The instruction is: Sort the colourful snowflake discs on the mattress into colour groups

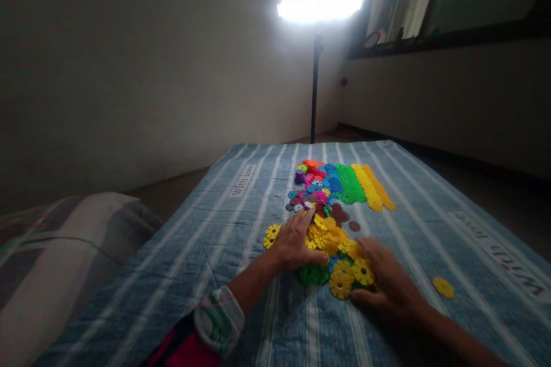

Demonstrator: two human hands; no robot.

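Observation:
My left hand [297, 243] lies over the left side of a loose pile of yellow notched plastic discs [329, 232], thumb and fingers apart. At the pile's right edge is my right hand [385, 278], slightly blurred, its thumb held away from its fingers and touching the yellow discs. Neither hand appears to grip a disc, though some fingertips are hidden. Green discs [313, 274] show below my left thumb. One yellow disc [271, 235] sits left of my left hand, and another yellow disc [443, 287] lies alone to the right.
Beyond the pile lie mixed purple, pink, red and brown discs, then overlapping rows of blue discs [332, 179], green discs [349, 184] and yellow-orange discs [372, 186]. A striped blue cloth [206, 264] covers the surface. A lit lamp [321, 6] stands behind its far edge.

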